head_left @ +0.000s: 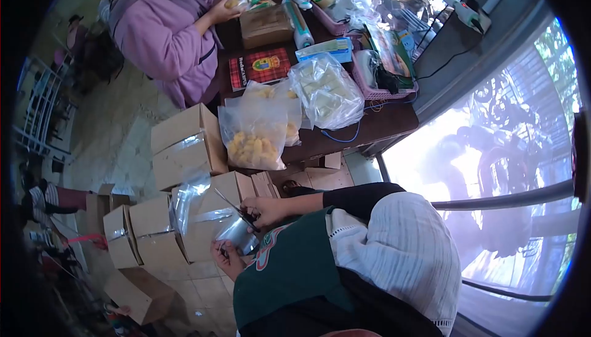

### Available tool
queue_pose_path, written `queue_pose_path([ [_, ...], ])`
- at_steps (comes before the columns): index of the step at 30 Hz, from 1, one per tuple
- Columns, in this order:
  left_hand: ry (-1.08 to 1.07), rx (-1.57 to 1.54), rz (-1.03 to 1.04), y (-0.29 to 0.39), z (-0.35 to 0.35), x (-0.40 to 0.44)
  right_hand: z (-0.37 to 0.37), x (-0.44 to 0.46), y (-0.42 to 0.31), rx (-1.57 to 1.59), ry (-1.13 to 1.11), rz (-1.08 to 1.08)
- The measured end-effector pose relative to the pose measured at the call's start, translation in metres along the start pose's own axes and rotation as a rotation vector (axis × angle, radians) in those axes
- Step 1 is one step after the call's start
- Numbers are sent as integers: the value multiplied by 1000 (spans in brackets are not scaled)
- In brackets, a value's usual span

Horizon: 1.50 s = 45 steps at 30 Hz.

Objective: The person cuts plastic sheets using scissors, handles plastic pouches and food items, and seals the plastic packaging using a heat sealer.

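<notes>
My right hand (263,211) grips a pair of scissors (231,203) by the dark handles, with the blades pointing away over a cardboard box. Below it, my left hand (229,259) has its fingers closed at the edge of a shiny clear plastic piece (239,233). This plastic lies between my two hands, beneath the scissors. Whether the blades touch it I cannot tell. Another clear plastic sheet (192,200) rests over the nearby boxes.
Taped cardboard boxes (157,229) stand on the floor before me. A dark table (388,115) holds bags of yellow food pieces (253,149), a bulging plastic bag (326,94) and a pink basket (375,94). Another person in a purple top (163,35) stands at the table.
</notes>
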<state>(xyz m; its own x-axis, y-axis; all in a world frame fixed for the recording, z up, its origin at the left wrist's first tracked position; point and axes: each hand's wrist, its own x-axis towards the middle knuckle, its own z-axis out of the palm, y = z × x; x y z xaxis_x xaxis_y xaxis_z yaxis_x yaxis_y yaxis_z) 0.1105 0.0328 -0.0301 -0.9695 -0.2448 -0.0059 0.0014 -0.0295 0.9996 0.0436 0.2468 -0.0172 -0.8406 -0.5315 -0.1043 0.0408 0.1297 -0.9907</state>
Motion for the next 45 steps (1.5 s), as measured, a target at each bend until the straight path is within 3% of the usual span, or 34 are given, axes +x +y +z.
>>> queue_pose_path([
  [4,81,-127,6,6,5,2,-11,-20,-55,118,-48,60],
  [6,100,-288,-127,27,18,-1,-16,-26,-66,210,-83,16],
  [9,129,-362,-249,49,40,-7,-21,-29,-64,-234,103,-466],
  [12,80,-319,-385,52,56,-8,-46,-40,-73,-209,-25,-442],
  [15,-88,-267,-512,63,83,-8,-78,-58,-73,-348,71,-554],
  [19,-262,-216,-650,69,141,0,-144,-94,-79,-330,6,-371],
  [22,-345,-133,-474,50,185,7,-197,-123,-72,-271,97,-271],
  [23,-359,-139,-474,53,204,9,-208,-127,-53,-192,185,-344],
  [25,-339,-254,-650,96,262,12,-237,-149,-52,39,262,-213],
  [29,-463,-485,-615,97,321,25,-302,-180,-39,429,321,-35],
  [32,-443,-550,-626,96,357,23,-335,-188,-28,658,557,-181],
  [34,-385,-575,-634,102,376,20,-369,-196,-26,559,703,-195],
  [36,-375,-586,-677,93,375,22,-409,-202,-28,669,762,-188],
  [40,-308,-573,-695,88,370,15,-480,-196,-24,-10,1166,-263],
  [42,-238,-489,-728,91,369,10,-512,-194,-28,-606,1165,-45],
  [45,-199,-468,-751,98,371,4,-524,-176,-43,-818,1100,180],
])
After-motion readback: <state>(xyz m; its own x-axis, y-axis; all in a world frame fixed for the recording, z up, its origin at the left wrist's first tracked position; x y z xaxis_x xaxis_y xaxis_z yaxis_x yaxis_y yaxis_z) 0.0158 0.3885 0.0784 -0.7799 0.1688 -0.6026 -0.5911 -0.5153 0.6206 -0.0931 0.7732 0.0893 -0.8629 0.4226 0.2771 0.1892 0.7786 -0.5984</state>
